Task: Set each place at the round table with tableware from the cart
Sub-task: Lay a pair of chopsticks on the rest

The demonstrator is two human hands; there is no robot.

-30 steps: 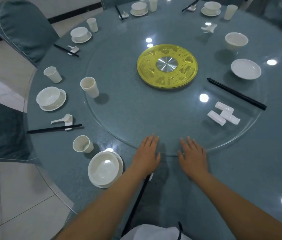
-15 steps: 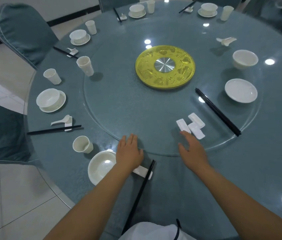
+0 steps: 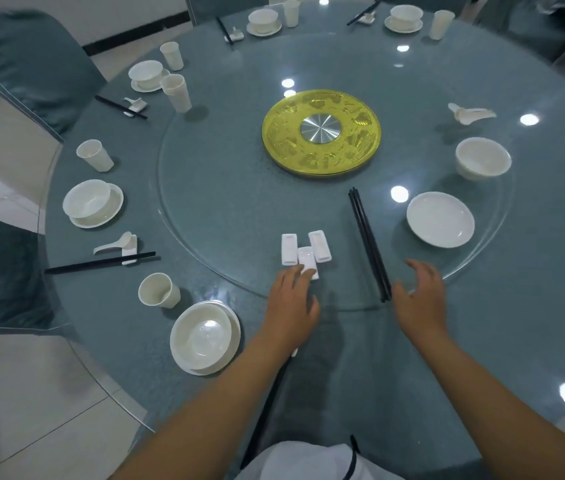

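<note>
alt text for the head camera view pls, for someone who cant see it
A person's left hand touches one of three small white rectangular chopstick rests on the clear glass turntable of a round blue-grey table, while the right hand hovers open beside long black chopsticks. White bowls, plates and cups mark places around the rim.

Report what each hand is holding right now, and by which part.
Nothing is clearly held. The left hand has its fingertips on the near end of a white chopstick rest on the glass turntable; the right hand hovers open.
</note>
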